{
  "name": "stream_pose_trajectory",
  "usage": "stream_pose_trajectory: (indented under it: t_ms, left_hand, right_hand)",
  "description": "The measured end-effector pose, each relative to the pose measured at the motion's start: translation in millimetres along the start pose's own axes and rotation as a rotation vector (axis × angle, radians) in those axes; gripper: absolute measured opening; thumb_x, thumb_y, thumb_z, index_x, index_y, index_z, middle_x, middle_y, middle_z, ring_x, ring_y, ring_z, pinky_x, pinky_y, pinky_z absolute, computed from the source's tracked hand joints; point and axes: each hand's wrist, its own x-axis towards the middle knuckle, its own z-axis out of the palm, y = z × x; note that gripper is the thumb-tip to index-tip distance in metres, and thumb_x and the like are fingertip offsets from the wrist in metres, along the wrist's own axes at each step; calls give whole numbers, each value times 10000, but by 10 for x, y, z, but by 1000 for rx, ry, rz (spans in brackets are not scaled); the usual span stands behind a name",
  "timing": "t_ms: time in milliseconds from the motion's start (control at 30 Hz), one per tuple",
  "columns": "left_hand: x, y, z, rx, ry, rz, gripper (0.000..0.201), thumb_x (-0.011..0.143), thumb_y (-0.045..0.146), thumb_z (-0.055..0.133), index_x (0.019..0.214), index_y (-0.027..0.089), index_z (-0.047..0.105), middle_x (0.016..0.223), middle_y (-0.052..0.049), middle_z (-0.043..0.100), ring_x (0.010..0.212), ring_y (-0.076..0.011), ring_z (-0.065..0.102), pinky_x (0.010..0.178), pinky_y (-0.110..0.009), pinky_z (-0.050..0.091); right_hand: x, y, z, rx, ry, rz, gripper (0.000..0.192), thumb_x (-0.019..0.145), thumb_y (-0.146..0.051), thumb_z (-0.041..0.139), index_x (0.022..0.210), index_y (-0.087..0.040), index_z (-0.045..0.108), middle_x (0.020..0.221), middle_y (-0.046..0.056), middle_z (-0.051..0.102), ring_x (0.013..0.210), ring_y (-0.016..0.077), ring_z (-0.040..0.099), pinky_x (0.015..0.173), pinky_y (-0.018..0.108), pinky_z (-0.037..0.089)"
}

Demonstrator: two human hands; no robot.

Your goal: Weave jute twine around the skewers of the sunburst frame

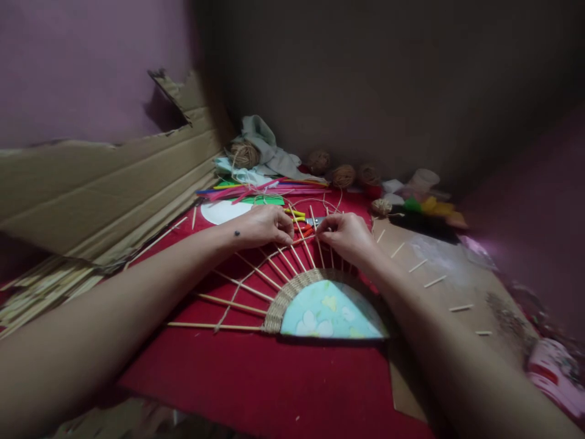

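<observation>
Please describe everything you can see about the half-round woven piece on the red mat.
The half-round woven piece lies flat on the red mat. Its centre is a pale blue semicircle with a white flower print. A band of tan twine weaving follows the curved edge. Thin wooden sticks fan outward from it. The left hand and right hand pinch twine among the upper sticks.

Red mat (pixel 256 378) free — sticks (pixel 237 285) fan leftward.

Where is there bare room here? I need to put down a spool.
Bare red cloth lies in front of the half-round woven piece, between the forearms. The back, by the twine balls and coloured sticks, is crowded; short sticks dot the cardboard on the right.
</observation>
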Motion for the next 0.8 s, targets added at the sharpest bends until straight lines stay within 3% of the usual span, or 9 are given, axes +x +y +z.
stream_pose_trajectory:
  t_ms: [167, 467, 667, 800]
  left_hand:
    - [13, -33, -3, -16, -23, 19, 195, 715, 354, 629, 701, 169, 690, 699, -6, 582, 720, -155, 522, 671, -265, 347]
    - [39, -58, -39, 34, -15, 196, 176, 739, 338, 621, 680, 179, 664, 774, -5, 551, 794, -154, 493, 728, -262, 349]
    - [41, -56, -93, 149, -106, 329, 199, 827, 308, 543, 694, 174, 604, 723, -10, 565, 771, -157, 464, 732, -274, 338]
    - [38, -45, -119, 186, -161, 317, 184, 847, 304, 522, 725, 174, 568, 747, -26, 557, 802, -173, 445, 725, -284, 335]
  right_hand:
    - [27, 96, -10, -56, 89, -19, 140, 690, -132, 610, 736, -176, 734, 604, 26, 659, 539, 131, 535, 531, 254, 344]
    - [41, 144, 5, -50, 84, -6, 139, 707, -123, 610, 736, -187, 730, 649, 29, 687, 592, 143, 576, 558, 243, 364]
    - [34, 129, -48, -51, 90, 9, 135, 705, -125, 620, 751, -182, 734, 645, 30, 686, 596, 146, 575, 575, 247, 373]
    - [27, 113, -53, -28, 90, 20, 130, 716, -139, 616, 750, -189, 731, 653, 24, 691, 610, 146, 589, 580, 241, 382]
